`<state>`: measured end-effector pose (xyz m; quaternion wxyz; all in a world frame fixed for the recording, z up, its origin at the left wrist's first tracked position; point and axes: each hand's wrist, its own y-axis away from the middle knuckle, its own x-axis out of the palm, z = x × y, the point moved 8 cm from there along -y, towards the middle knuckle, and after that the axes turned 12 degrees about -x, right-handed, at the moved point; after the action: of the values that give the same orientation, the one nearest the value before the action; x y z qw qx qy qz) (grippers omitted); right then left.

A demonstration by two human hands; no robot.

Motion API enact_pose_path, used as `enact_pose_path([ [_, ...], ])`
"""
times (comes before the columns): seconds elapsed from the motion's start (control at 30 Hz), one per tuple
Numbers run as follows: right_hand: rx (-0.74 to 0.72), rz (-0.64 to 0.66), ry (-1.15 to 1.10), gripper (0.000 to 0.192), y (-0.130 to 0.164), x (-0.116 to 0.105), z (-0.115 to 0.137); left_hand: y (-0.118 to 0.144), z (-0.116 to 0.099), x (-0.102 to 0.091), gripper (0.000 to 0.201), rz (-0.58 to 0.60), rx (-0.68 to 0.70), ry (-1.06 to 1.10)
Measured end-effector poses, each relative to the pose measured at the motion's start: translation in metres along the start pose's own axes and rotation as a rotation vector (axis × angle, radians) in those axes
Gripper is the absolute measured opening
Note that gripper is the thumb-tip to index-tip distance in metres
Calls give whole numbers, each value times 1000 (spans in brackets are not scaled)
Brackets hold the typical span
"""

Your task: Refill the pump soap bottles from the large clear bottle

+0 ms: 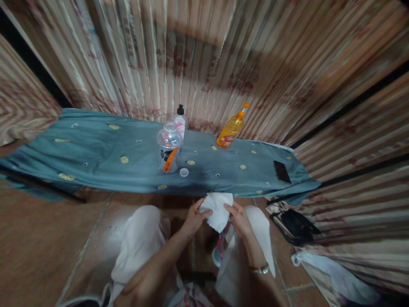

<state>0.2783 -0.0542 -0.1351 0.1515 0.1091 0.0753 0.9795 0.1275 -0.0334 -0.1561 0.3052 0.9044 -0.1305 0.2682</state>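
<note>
Between my knees, just off the front edge of the cloth-covered table (147, 170), I hold a white paper tissue (220, 209) spread out by its two sides. My left hand (195, 218) pinches its left side between thumb and fingers. On the opposite side, my right hand (239, 218) grips it the same way. Beyond the tissue on the table stand a clear plastic cup (169, 155) with an orange and black print and a domed top. A small white cap (184, 172) lies beside the cup.
Behind the cup is a clear bottle (180, 123) with a black top. An orange liquid bottle (230, 131) stands right of it, and a dark phone (281, 172) lies at the right end. Curtains (198, 55) hang behind. Black sandals (295, 226) are on the floor.
</note>
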Motion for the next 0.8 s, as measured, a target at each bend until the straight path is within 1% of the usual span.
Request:
enact_pose_path([
  [0.07,-3,1,-23,39,2,3,3,-1,-2,-2,41,-9,16,12],
  [0.17,-47,-10,-51,43,0,8,11,-1,-3,-5,42,-15,29,29],
  [0.3,-89,-20,-64,44,-5,16,20,-1,-2,-6,50,-9,17,52],
  [0.43,-86,27,-63,44,-9,29,29,0,-2,-5,52,8,-44,71],
  [0.53,-83,76,-51,44,-11,37,35,0,-7,-3,53,36,-69,90],
  [0.6,-79,101,-36,43,-12,37,38,-1,-12,-3,52,45,-59,104],
  [0.7,-67,124,-10,45,-14,33,40,-3,-20,-6,54,25,-16,132],
  [0.8,-71,141,4,46,-16,30,41,-5,-23,-5,55,24,-7,141],
])
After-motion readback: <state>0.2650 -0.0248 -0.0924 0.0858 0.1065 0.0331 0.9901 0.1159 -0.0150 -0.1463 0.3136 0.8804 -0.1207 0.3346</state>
